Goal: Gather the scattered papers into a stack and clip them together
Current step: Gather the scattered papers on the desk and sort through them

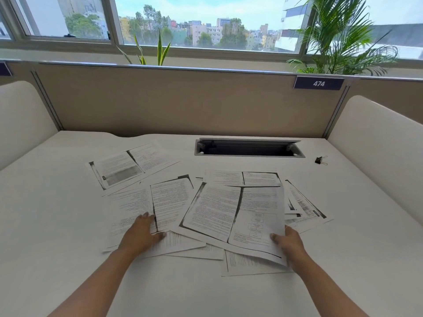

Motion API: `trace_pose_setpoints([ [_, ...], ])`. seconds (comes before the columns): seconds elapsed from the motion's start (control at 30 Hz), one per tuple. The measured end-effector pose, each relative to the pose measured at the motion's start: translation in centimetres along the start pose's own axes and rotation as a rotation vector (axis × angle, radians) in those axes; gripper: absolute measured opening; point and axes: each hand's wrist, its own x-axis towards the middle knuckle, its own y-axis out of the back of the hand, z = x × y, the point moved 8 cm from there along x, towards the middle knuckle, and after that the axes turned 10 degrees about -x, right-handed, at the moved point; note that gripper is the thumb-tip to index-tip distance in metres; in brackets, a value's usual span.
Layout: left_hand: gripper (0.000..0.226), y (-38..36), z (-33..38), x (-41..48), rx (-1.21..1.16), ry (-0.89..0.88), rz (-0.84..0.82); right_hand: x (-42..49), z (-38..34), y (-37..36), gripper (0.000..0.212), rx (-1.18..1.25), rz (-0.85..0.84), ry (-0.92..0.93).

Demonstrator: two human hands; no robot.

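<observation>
my right hand (288, 241) pinches a limp sheet (238, 216) by its near edge (light, slippery); left hand (142, 234) fingers spread flat on papers (137, 209)

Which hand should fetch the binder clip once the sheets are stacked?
Right, probably. The binder clip lies far right on the desk, on the side of the right hand, which grips a sheet's corner. The left hand presses papers across the pile.

We see white papers (233, 211) w/ black print and dark photocopy bands along edges, on a white desk (57, 225). Far right: black binder clip (319, 160). Beige partition (183, 99) behind, dark navy tag (318, 83) w/ white "474". Green plants (338, 37) far back.
</observation>
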Motion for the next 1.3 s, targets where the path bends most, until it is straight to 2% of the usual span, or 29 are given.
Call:
trace_pose_setpoints([
  [0.1,0.081,-0.3,0.2,0.1,0.086,-0.002,-0.054,-0.1,0.0,0.0,0.038,0.039,-0.019,-0.001],
  [0.37,0.07,-0.8,0.4,0.6,0.339,0.02,-0.146,-0.2,0.8,-0.2,0.034,0.235,-0.076,-0.018],
  [0.67,0.064,-1.0,0.2,0.9,0.453,0.012,-0.192,-0.9,0.4,-0.4,0.025,0.402,-0.166,-0.01],
  [0.87,0.062,-1.0,0.3,0.9,0.505,0.008,-0.196,-0.7,0.5,-0.4,0.031,0.423,-0.18,0.002],
  [1.13,0.05,-0.9,0.4,1.0,0.571,0.018,-0.149,-0.7,0.5,-0.4,0.031,0.448,-0.206,0.012],
  [1.3,0.048,0.3,1.1,0.6,0.535,-0.056,0.027,-0.7,0.8,-0.3,0.029,0.49,-0.2,-0.002],
])
